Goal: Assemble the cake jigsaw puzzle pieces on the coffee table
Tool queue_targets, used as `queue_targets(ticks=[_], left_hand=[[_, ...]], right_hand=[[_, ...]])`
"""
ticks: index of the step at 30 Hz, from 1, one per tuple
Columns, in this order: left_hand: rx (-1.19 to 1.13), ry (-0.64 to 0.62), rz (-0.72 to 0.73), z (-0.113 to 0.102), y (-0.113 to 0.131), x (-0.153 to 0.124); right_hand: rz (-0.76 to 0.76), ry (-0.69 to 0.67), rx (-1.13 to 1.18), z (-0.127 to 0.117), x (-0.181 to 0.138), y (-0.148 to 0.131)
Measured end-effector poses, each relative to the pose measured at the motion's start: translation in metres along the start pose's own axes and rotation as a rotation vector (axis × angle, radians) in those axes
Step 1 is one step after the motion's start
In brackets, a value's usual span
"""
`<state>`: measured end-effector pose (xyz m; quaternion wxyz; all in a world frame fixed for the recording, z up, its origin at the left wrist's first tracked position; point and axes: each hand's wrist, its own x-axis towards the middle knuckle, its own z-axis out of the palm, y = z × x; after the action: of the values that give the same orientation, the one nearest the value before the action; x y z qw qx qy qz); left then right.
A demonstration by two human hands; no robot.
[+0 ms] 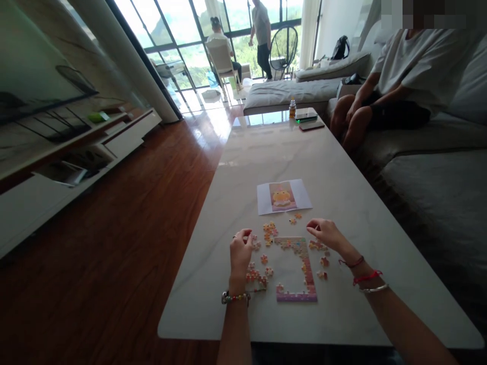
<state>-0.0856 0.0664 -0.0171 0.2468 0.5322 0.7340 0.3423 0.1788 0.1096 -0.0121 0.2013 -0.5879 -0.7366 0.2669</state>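
Observation:
A partly joined jigsaw puzzle (pixel 311 284) lies on the white table; its top, right and bottom sides are linked around a bare middle. Left of it, my left hand (pixel 241 253) hovers by loose pink puzzle pieces (pixel 256 243), fingers curled together. Whatever they might hold is hidden. Beyond the puzzle's upper right corner is my right hand (pixel 327 234), thumb and fingers pinched, anything between them too small to make out. Below it are loose pieces (pixel 324 261). A yellow cluster of pieces (pixel 270 233) sits above the puzzle, and reddish pieces (pixel 256 277) lie near my left wrist.
A printed picture sheet (pixel 302 195) with a yellow character lies beyond the pieces. At the table's far end stand a small bottle (pixel 292 108) and phones (pixel 311 127). A person (pixel 414 76) sits on the sofa at right; two other people are by the windows.

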Motion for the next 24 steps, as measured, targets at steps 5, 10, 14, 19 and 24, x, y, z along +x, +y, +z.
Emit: queue_targets(ticks=[5,10,14,19,24], left_hand=[[0.065,-0.044,0.038,0.009,-0.007,0.001],[0.124,-0.026,0.004,0.000,-0.015,0.002],[0.179,-0.009,-0.057,-0.016,-0.025,0.002],[0.201,-0.046,-0.062,-0.026,-0.034,-0.003],[0.178,-0.100,-0.039,-0.025,-0.036,-0.005]], right_hand=[[-0.155,-0.084,-0.002,0.033,0.024,-0.030],[-0.234,-0.130,-0.063,0.058,0.037,-0.045],[-0.253,-0.133,-0.056,0.064,0.038,-0.052],[-0.266,-0.153,-0.067,0.070,0.036,-0.062],[-0.206,-0.088,-0.138,0.069,0.034,-0.061]])
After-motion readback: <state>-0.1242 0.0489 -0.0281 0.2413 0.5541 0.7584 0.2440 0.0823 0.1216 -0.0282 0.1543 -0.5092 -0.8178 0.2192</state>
